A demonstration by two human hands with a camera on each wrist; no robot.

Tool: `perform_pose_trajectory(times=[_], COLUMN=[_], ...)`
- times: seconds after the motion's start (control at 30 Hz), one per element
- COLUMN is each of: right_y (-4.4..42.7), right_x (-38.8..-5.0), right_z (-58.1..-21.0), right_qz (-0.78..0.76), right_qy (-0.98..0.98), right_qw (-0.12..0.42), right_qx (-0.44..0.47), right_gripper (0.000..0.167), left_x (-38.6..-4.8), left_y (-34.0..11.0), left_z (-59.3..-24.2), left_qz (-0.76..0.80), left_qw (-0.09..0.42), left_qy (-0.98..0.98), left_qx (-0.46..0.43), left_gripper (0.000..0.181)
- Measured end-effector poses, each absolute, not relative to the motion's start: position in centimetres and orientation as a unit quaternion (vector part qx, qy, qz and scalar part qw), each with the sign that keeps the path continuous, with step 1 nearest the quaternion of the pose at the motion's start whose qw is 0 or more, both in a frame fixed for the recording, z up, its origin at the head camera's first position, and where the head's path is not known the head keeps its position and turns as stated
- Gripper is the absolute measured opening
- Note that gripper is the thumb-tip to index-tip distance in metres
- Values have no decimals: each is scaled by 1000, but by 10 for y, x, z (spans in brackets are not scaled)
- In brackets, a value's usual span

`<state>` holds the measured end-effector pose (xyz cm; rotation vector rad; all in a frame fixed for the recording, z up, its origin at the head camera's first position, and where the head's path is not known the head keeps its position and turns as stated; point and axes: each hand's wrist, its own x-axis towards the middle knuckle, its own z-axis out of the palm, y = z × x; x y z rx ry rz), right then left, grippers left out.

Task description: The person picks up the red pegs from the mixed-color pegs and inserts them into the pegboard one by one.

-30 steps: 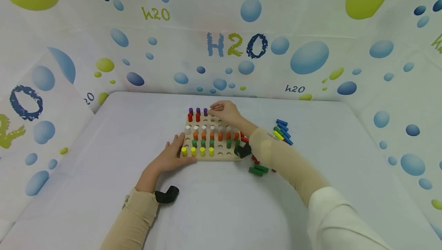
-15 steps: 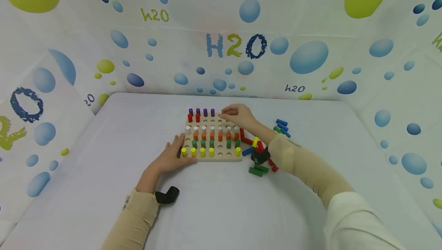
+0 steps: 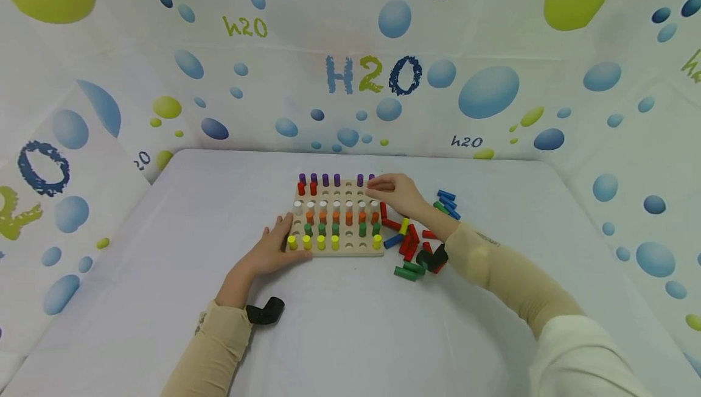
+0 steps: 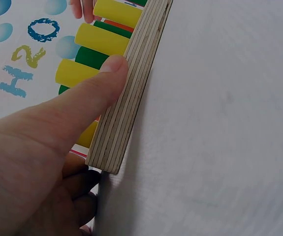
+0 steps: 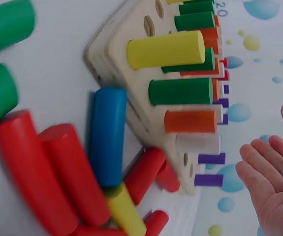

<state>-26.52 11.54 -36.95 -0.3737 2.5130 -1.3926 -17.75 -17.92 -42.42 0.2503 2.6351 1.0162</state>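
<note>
A wooden pegboard [image 3: 334, 251] with rows of upright coloured pegs lies mid-table. My left hand [image 3: 268, 252] holds its near left corner, thumb [image 4: 89, 96] along the front edge and fingers at the left side. My right hand [image 3: 404, 196] hovers by the right end of the back row, next to the last purple peg [image 3: 372, 178]. In the right wrist view that hand [image 5: 274, 182] has its fingers extended, thumb apart, with nothing seen between them. The purple row shows a bare hole [image 3: 348, 184] between pegs. Two red pegs [image 3: 313, 188] stand in the row in front.
Loose red pegs [image 3: 411, 251], a blue peg [image 3: 393, 241] and a yellow peg [image 3: 404, 226] lie right of the board. Two green pegs [image 3: 406, 273] lie nearer. Several blue pegs [image 3: 446, 195] rest farther right. A printed cloth [image 3: 350, 38] hangs behind the table.
My right hand has moved right along the back row, and further purple pegs now show at its right end. More of the loose pegs are uncovered. My left hand has stayed put.
</note>
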Motion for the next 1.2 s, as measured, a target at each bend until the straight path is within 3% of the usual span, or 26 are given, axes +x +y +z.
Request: perform_pose_trajectory(times=[1.2], right_y=[176], right_x=[-264], right_z=[-385], right_qz=[-445], right_qy=[886], right_qw=[102], right_qx=[-77], right_gripper=[41], left_x=[-177], left_y=[-179], left_z=[-425], left_qz=[347], left_qw=[152], left_qy=[921], left_qx=[86], left_gripper=[109])
